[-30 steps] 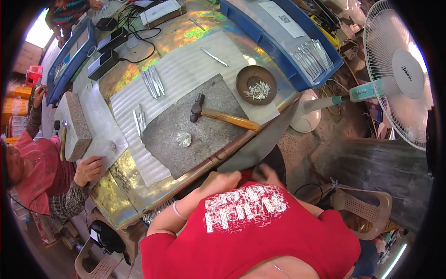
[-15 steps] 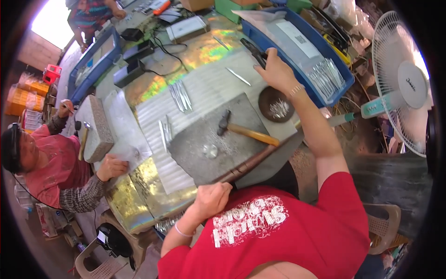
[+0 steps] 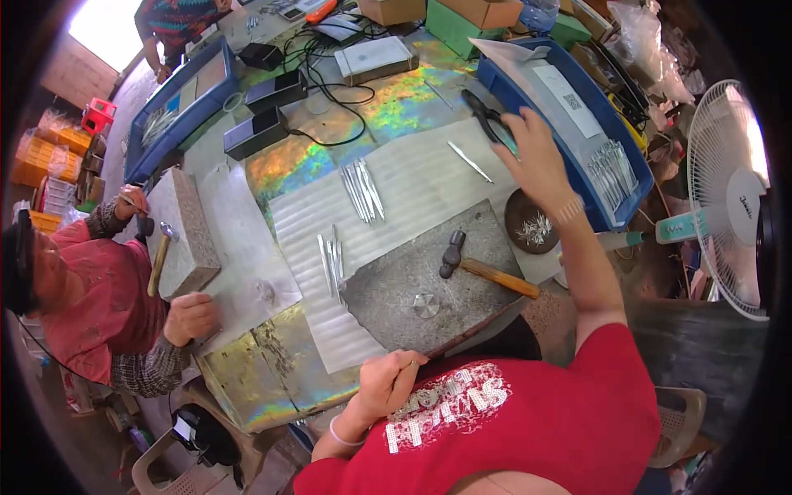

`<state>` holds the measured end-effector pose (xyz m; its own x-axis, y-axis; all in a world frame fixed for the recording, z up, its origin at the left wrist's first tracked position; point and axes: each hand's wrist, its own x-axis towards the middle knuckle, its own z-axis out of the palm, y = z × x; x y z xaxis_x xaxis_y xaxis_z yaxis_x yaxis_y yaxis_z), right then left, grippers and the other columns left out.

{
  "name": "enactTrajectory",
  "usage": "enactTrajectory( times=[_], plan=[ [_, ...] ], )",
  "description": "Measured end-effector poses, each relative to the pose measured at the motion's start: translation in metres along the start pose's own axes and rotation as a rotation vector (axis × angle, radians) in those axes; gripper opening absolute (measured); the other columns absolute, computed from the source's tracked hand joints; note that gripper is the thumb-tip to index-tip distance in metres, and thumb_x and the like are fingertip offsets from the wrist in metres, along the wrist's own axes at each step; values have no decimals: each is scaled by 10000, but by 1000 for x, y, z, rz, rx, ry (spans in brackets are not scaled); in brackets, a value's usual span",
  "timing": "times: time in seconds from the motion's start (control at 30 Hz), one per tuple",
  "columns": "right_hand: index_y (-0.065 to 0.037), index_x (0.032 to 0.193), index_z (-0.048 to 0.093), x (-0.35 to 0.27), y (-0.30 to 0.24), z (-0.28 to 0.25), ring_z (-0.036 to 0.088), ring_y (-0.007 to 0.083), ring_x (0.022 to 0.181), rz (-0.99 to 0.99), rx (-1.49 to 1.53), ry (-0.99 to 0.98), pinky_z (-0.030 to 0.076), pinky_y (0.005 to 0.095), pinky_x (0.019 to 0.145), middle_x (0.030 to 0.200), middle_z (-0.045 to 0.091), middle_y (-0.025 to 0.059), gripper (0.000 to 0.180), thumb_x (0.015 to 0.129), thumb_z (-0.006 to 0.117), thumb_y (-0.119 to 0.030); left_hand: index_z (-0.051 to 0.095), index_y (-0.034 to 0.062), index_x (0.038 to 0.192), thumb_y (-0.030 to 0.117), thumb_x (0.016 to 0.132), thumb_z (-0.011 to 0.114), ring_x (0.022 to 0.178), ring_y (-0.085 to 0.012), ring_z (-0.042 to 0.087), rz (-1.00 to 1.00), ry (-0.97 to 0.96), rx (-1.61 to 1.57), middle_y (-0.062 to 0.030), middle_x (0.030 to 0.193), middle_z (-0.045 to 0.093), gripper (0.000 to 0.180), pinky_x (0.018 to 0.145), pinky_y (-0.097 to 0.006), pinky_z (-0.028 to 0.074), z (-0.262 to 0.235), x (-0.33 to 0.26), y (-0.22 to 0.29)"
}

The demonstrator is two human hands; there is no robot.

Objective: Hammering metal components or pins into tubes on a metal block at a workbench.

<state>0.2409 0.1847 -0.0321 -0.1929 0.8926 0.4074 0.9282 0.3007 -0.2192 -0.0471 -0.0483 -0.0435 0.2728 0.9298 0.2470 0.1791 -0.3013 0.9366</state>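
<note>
Pliers (image 3: pixel 485 111), black-handled, sit at the upper middle of the frame right at the edge of the blue tray (image 3: pixel 615 216), and the right hand (image 3: pixel 532 153) is on top of them now; half a second back that hand was only stretching out over the bench, and a second back it wasn't out there at all, so the reach looks finished; can't tell if the fingers have actually closed on the handles, they curl over them but the grip itself is hidden. Left hand (image 3: pixel 388 381) is low centre, fingers pinched together on the near rim of the grey stone slab (image 3: pixel 417 285), same place it's been the whole time. On the slab: a hammer (image 3: pixel 478 266) with a wooden handle lying flat, untouched, and a small round metal disc (image 3: pixel 426 305) just below it; neither has budged. Right of the slab there's a dark bowl (image 3: pixel 532 223) of small silvery bits; left of it loose metal strips (image 3: pixel 332 260) on the corrugated sheet (image 3: pixel 412 177). Far left a co-worker (image 3: pixel 99 289) holds their own hammer over another stone block (image 3: pixel 186 231); white fan (image 3: pixel 730 194) at far right.
</note>
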Motion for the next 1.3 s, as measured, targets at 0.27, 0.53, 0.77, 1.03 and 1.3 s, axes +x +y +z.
enactTrajectory(
  times=[0.27,0.53,0.77,1.03,1.3],
  plan=[
    [-25,1083,474,-121,-86,-39,508,317,910,-161,161,-399,433,398,786,1003,499,148,421,690,614,-82,609,-11,911,-70,805,490,783,-229,567,27,253,-186,-134,839,548,170,676,-305,475,-4,24,11],
    [8,889,512,-111,-22,-55,573,362,782,301,426,-257,454,392,637,830,548,191,161,747,563,-49,580,1,872,-23,808,545,837,-251,559,143,604,-141,-108,818,544,76,752,-353,467,4,34,-11],
    [37,788,513,-107,32,-30,550,378,725,330,462,-241,424,408,629,779,545,198,139,747,568,-83,573,-1,898,-122,720,622,768,-213,571,-5,579,205,-122,839,593,221,669,-273,463,-6,13,-9],
    [38,774,530,-101,38,-9,557,395,747,228,192,-331,432,421,630,788,560,217,147,728,588,-89,576,25,865,-62,692,699,623,-237,569,-108,319,694,-114,743,595,229,545,-297,442,-25,-4,8],
    [35,737,518,-83,39,-6,549,419,736,194,180,-455,433,457,646,740,559,235,168,706,593,-111,582,24,879,0,753,667,619,-256,583,-259,87,827,-117,737,598,154,531,-331,443,-34,-11,1]
  ],
)
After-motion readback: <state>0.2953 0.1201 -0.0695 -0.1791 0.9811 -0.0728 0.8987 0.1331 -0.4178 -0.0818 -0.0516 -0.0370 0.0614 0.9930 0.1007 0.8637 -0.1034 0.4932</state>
